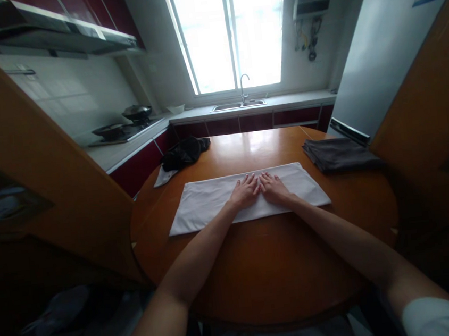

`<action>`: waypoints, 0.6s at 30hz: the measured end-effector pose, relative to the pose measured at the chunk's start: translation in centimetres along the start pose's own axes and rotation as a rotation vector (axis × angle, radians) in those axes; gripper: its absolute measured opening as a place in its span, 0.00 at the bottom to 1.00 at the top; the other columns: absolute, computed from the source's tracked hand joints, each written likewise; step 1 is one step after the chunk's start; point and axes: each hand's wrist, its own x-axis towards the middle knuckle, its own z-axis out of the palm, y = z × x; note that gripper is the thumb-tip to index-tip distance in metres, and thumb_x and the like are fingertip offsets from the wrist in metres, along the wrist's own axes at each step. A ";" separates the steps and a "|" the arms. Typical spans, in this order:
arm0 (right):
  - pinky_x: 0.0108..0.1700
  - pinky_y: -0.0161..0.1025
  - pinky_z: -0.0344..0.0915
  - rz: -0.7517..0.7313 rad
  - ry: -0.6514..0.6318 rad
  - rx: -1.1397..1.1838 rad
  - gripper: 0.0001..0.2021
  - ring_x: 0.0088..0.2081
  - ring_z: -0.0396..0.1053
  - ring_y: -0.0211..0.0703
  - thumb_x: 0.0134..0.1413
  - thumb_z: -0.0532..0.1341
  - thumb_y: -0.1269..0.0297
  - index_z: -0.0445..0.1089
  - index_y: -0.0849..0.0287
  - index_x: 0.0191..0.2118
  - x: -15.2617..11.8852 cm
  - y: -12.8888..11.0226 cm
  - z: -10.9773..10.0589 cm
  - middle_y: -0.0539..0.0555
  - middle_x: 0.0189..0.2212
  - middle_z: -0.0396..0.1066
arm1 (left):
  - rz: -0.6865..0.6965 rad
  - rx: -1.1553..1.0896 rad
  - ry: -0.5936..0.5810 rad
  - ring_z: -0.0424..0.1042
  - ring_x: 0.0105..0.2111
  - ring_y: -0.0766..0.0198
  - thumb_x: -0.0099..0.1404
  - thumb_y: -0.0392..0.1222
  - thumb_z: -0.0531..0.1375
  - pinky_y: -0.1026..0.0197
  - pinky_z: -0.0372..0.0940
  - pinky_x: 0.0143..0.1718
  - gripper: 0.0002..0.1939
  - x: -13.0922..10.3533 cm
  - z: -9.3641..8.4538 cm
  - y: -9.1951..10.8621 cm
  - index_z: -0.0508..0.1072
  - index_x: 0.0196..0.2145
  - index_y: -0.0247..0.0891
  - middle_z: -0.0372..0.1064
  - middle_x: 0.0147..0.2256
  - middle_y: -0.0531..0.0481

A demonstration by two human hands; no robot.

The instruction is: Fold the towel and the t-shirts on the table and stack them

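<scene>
- Cloth (204, 201), white and laid out as a long flat strip, lies crosswise on the round wooden table (276, 275), lightly creased.
- Left hand (245, 191) rests palm down on the middle of the cloth, fingers extended and slightly spread, pinching nothing.
- Right hand (275, 188) lies just beside it, also flat on the cloth with fingers extended; the two hands nearly meet.
- Black bundle (186, 151) sits crumpled near the table's far left edge, a pale piece (165, 176) showing beside it.
- Dark grey cloth (341, 154), folded, lies to the right, apart from the white one.
- Beyond the table, a counter carries a sink (228, 106) with a curved faucet (242, 88) below a bright window (210, 36).
- Lidded pan (137, 112) stands on the stove at left; a refrigerator (381, 55) stands at right.
</scene>
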 end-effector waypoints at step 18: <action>0.70 0.56 0.37 0.134 0.023 -0.030 0.33 0.73 0.38 0.54 0.70 0.44 0.51 0.50 0.64 0.72 -0.4 1.9 -0.8 0.62 0.73 0.41 | -0.588 0.006 0.003 0.36 0.72 0.45 0.73 0.61 0.41 0.34 0.39 0.68 0.38 -9.3 -3.7 -19.6 0.48 0.72 0.38 0.36 0.73 0.41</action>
